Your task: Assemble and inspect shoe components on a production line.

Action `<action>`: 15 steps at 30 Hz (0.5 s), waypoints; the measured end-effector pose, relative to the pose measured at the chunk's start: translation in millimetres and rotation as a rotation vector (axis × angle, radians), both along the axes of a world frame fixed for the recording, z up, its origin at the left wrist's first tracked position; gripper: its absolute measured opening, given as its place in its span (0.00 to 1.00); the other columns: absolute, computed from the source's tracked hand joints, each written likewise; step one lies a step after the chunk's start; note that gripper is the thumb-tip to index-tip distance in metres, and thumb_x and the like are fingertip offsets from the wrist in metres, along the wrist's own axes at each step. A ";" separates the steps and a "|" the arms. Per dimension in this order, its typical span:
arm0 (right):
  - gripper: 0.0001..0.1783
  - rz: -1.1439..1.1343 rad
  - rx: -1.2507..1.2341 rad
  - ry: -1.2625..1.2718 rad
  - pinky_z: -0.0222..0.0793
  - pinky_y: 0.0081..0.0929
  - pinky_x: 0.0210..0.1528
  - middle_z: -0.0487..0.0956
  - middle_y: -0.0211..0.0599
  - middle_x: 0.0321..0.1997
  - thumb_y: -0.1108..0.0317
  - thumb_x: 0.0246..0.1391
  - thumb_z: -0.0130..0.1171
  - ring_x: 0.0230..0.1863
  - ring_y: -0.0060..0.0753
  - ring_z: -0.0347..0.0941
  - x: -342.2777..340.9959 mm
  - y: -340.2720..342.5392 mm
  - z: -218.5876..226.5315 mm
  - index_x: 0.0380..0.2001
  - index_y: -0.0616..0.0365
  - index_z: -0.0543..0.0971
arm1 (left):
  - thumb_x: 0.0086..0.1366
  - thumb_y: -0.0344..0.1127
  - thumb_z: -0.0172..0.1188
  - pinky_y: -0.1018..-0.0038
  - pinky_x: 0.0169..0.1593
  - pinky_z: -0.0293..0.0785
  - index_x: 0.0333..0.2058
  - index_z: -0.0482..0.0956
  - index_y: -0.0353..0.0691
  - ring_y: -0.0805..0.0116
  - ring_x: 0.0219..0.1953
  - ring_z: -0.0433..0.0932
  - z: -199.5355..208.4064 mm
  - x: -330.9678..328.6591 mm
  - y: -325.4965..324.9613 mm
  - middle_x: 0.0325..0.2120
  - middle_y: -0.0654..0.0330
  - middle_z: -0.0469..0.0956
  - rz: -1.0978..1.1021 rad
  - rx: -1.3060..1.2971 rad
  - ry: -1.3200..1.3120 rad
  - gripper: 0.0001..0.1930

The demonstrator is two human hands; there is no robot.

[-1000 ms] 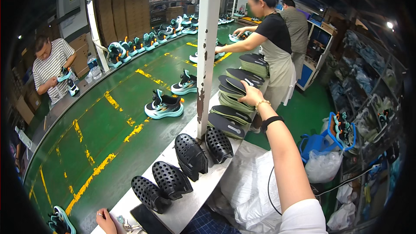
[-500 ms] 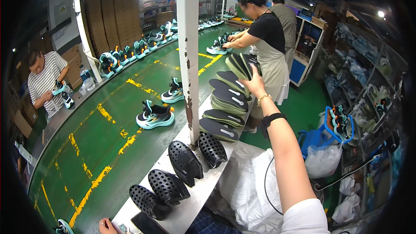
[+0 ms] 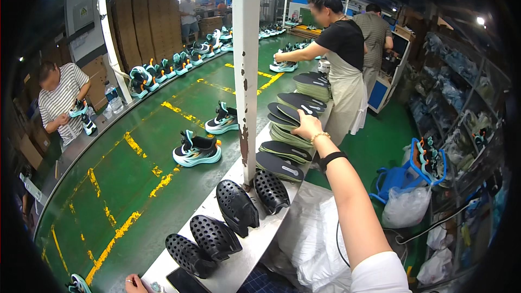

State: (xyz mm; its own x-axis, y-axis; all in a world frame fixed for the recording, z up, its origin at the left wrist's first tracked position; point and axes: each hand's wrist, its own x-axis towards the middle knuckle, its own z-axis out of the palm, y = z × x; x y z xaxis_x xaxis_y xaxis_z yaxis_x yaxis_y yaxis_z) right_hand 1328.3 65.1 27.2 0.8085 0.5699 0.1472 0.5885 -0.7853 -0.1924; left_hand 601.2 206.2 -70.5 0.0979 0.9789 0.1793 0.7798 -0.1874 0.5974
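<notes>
Green, yellow-lined table (image 3: 135,184); I see R hand (image 3: 310,126) touching blk-and-green, foot-shaped insoles (image 3: 283,113), L hand (image 3: 135,284) at table edge; can't tell either grip.

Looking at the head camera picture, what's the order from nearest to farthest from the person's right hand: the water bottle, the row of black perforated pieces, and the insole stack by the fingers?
1. Insole stack: right at the right hand.
2. Black perforated pieces: lower left of the hand.
3. Water bottle: far left, across the green surface.
</notes>
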 end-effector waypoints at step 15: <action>0.42 0.047 0.382 -0.230 0.69 0.39 0.50 0.77 0.49 0.45 0.53 0.38 0.67 0.48 0.48 0.74 23.4 -16.7 28.0 0.58 0.52 0.63 | 0.63 0.39 0.54 0.66 0.51 0.69 0.41 0.77 0.28 0.50 0.44 0.75 -3.6 12.8 1.7 0.40 0.42 0.77 -0.002 -0.008 0.013 0.17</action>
State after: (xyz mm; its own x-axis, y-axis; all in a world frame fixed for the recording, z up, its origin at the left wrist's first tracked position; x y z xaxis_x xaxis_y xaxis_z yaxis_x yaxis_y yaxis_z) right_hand 1351.7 48.4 55.2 0.7047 0.4750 0.5270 0.6831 -0.6549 -0.3232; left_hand 614.0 207.9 -74.0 0.1022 0.9801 0.1702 0.7871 -0.1843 0.5887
